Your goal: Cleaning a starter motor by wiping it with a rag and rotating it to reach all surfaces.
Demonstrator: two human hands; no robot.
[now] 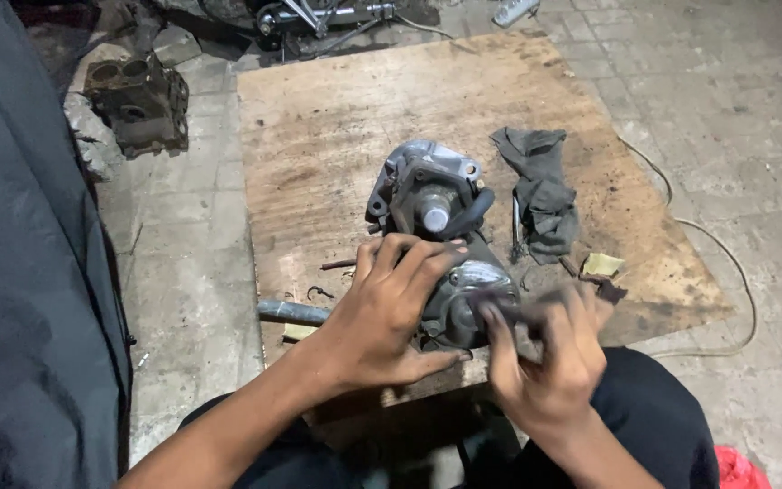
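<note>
Bare forearms, no sleeves; dark trousers.

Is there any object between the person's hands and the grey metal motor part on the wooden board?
Nothing visible stands between them. The left hand already rests on the grey metal motor housing lying on the worn wooden board. The right hand is at its near end, blurred. The dark grey rag lies aside, to the right.

Both bare forearms reach forward from the lower edge of the view. The left hand lies palm down, fingers spread and curled forward, thumb stretched toward the right. The right hand is blurred, its fingers bent and raised upward.
</note>
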